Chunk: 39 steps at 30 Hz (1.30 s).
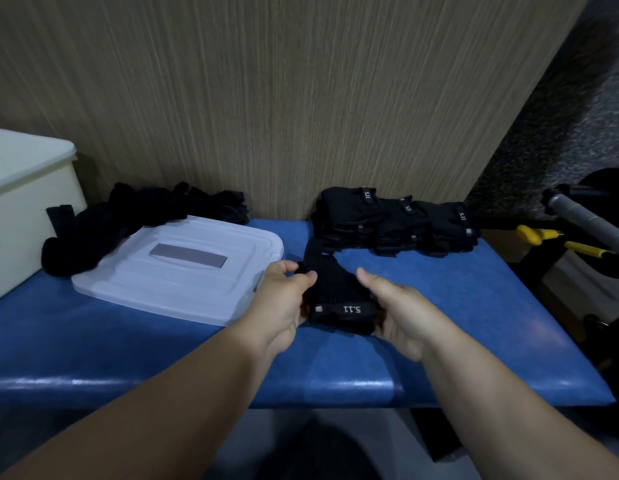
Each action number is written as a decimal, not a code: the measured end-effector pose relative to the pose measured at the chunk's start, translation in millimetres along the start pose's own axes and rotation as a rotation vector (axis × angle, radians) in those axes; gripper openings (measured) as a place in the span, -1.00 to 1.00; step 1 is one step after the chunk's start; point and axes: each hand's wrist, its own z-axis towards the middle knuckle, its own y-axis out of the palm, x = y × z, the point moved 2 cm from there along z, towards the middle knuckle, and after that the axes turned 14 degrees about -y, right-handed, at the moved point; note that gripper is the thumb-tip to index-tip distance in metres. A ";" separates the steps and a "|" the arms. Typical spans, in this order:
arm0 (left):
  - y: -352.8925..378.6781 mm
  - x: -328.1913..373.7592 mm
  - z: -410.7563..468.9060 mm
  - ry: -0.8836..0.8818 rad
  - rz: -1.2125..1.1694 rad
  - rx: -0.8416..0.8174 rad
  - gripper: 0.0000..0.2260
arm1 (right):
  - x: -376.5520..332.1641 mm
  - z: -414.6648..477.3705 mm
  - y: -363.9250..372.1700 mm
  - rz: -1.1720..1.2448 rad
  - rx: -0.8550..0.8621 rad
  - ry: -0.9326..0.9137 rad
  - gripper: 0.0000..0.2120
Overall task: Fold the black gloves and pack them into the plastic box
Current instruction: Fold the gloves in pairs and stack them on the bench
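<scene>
Between one loose pile [141, 220] and one folded stack [394, 220], left hand [287, 299] and right hand [405, 317] grip one black glove [339, 299].

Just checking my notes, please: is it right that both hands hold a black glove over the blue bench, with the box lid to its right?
Not quite: the head view shows the box lid left of the black glove, not right of it. The left hand and right hand do hold it over the blue bench.
</scene>
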 end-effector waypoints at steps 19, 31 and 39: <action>10.9 -7.6 -10.0 0.067 0.413 -0.094 -0.79 | -17.4 -4.2 5.5 0.015 0.029 -0.225 -0.77; 1.4 0.2 -5.3 -0.029 0.216 0.009 -0.79 | -18.0 -4.9 -0.2 -0.206 0.188 -0.260 -0.89; 5.0 2.7 -7.9 -0.070 0.030 -0.066 -0.80 | -9.2 -3.6 -6.0 -0.297 0.163 -0.006 -0.59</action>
